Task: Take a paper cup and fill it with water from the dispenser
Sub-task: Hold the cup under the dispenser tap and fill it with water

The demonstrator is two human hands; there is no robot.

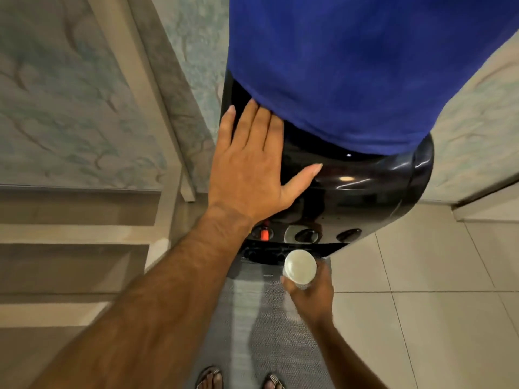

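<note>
— Where is the cup at this moment?

— My right hand [310,293] holds the paper cup [300,267] from below, fingers closed around its side. The cup is upright, mouth up, just in front of the dispenser [365,189], near the front edge of the drip tray [264,255]. I cannot tell if water is inside; it looks pale and dry to me.

— And the other hand?

— My left hand [250,169] lies flat and open on the top of the dispenser, at its left edge, touching the blue cover [351,66]. It holds nothing.

— What can go wrong from here?

— I see 3 taps [304,235] under the front edge. The left one has a red part [265,233], probably hot water, so choosing it by mistake could burn me. Also the cup is not yet under any tap; if I press before it is in line, water falls on the grey mat [264,318] near my feet [210,379]. Thin paper may bend if I squeeze hard.
</note>
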